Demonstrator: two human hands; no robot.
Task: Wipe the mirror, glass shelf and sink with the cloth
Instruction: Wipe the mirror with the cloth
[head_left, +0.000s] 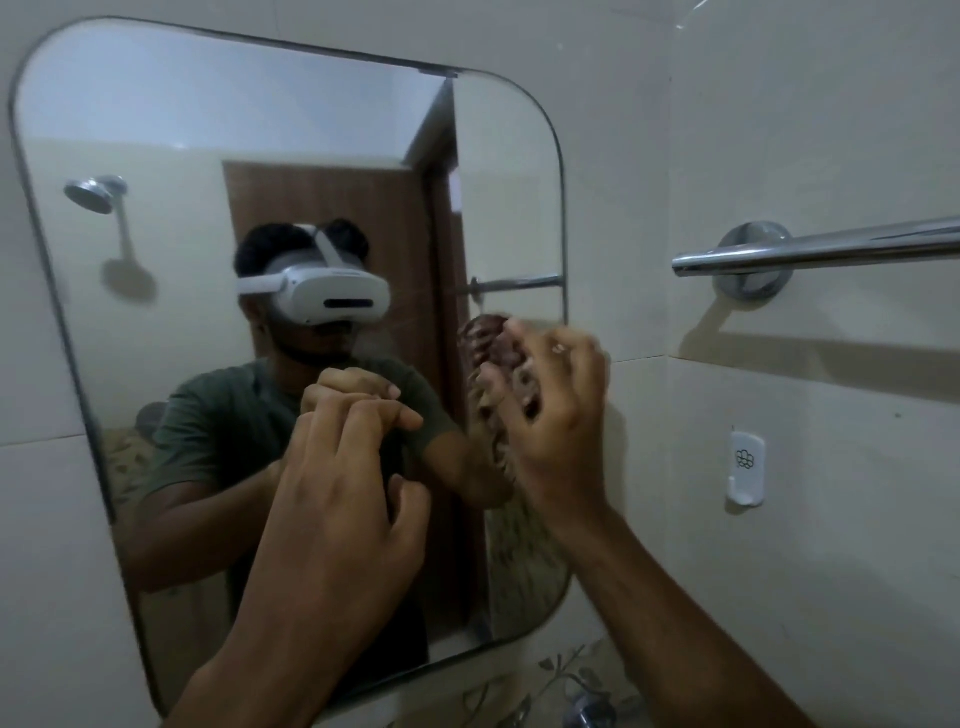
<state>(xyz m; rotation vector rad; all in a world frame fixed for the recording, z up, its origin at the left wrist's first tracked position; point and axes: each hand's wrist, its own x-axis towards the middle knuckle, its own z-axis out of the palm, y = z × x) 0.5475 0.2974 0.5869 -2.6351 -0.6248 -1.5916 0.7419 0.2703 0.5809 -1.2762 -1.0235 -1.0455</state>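
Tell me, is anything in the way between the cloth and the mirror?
Nothing visible is. The right hand grips the cloth right at the mirror, near its right edge. The left hand is beside it, not in between.

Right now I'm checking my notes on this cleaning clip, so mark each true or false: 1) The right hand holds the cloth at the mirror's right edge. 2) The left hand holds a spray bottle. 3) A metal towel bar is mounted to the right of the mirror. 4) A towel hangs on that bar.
1) True: the right hand grips the cloth at the right edge of the mirror.
2) False: the left hand holds nothing; its fingers are loosely curled in front of the glass.
3) True: the towel bar is on the wall to the right.
4) False: the bar is bare.
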